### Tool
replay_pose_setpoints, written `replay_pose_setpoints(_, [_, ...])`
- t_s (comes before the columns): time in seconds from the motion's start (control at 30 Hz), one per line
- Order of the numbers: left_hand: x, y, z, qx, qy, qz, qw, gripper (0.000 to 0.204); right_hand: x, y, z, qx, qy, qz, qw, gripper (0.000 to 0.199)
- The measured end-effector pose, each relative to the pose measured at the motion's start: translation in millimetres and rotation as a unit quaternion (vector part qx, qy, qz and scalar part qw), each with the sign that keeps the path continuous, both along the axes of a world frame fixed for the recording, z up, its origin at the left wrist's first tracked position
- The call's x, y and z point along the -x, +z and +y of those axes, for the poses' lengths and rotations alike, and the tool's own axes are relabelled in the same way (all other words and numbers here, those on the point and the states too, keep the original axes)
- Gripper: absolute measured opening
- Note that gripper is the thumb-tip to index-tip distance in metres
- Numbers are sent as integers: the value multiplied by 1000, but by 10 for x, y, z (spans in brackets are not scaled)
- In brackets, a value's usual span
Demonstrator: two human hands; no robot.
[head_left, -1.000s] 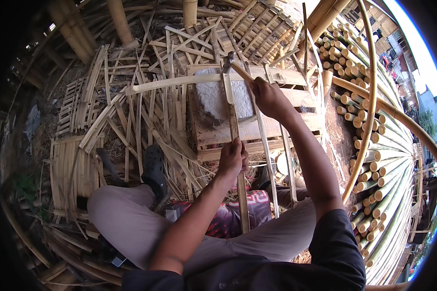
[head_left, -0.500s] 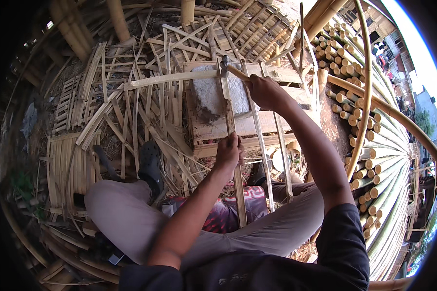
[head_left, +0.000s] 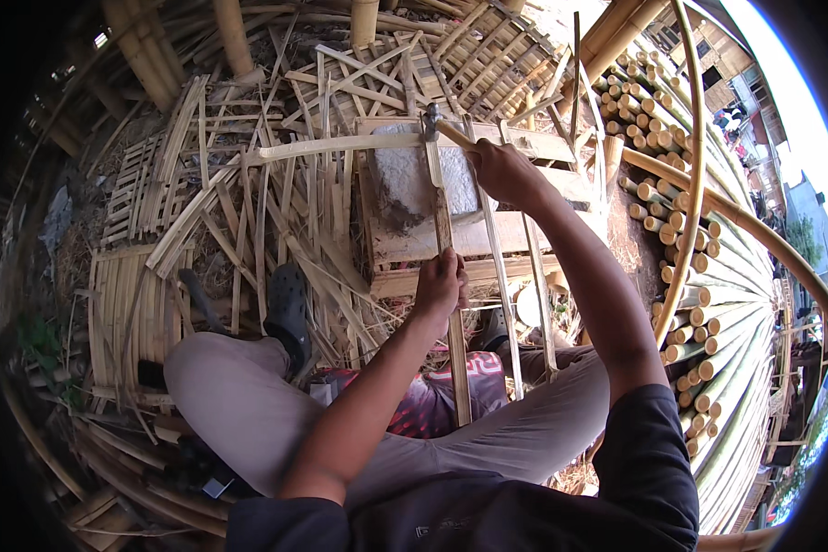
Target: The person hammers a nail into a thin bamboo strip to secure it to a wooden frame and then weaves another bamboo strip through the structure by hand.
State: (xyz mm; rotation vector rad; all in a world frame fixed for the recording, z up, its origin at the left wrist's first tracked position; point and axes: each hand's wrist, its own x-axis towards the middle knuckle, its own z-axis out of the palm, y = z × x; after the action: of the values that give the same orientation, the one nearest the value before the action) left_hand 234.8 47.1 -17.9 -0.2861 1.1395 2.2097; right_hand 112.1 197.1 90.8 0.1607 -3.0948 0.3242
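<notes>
My right hand point(head_left: 509, 175) is wrapped round the wooden handle of a hammer point(head_left: 454, 135). The hammer's metal head rests at the spot where two bamboo strips meet, and it partly hides that joint. My left hand point(head_left: 442, 281) grips the long lengthwise bamboo strip point(head_left: 460, 368), which runs from my lap up to the joint. A crosswise bamboo strip point(head_left: 331, 145) reaches left from there. Two more lengthwise strips point(head_left: 499, 267) lie to the right of the held one. Under the joint sits a grey stone block point(head_left: 397, 179) on a low wooden platform point(head_left: 405, 250).
Loose bamboo strips point(head_left: 294, 230) cover the ground at left, beside slatted panels point(head_left: 124, 322). Cut bamboo poles point(head_left: 708, 322) are stacked at right, behind a curved pole point(head_left: 696, 166). My legs point(head_left: 239, 396) are folded round the near side, with a dark clog point(head_left: 287, 308) on one foot.
The whole view has shifted slightly, so things sit a little farther right. Both hands keep their holds, and the hammer head stays at the joint.
</notes>
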Motion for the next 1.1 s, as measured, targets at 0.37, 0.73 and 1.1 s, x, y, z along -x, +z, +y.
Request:
replay_pose_setpoints(0.37, [11, -48, -36, -34, -1, -5, 999, 30, -195, 56, -124, 60, -19, 58, 996, 28])
replay_pose_setpoints(0.73, [39, -156, -84, -68, -22, 7, 997, 30, -993, 415, 449, 336, -185, -15, 923, 42])
replay_pose_setpoints(1.1, [26, -61, -79, -74, -3, -10, 997, 27, -1804, -313, 1325, 176, -296, 95, 934, 67])
